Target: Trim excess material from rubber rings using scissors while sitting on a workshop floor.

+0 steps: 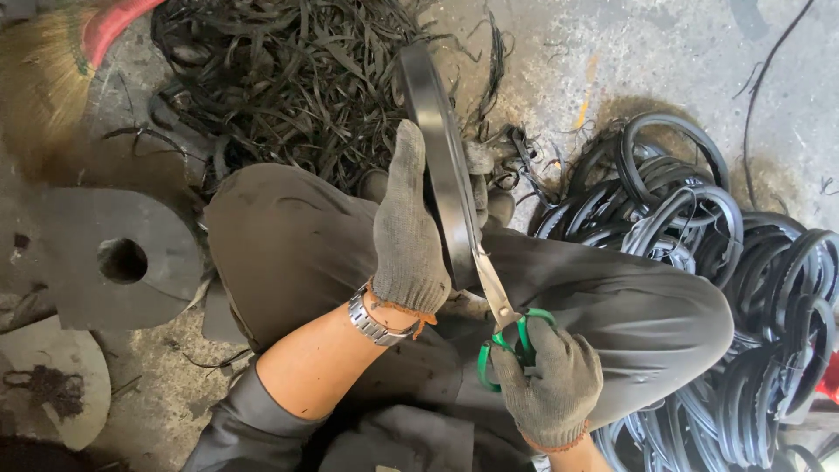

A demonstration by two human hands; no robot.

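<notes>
My left hand [409, 232], in a grey knit glove with a metal watch at the wrist, grips a black rubber ring [437, 131] held upright on edge over my knees. My right hand [552, 385], also gloved, is closed in the green handles of a pair of scissors [500, 306]. The steel blades point up and meet the lower edge of the ring. I sit with both legs in dark grey trousers under the hands.
A heap of thin black rubber trimmings [288, 79] lies on the concrete floor ahead. Several black rubber rings [699, 227] are piled at the right. A round grey disc with a centre hole [122, 260] sits at the left, a straw broom [44, 70] at top left.
</notes>
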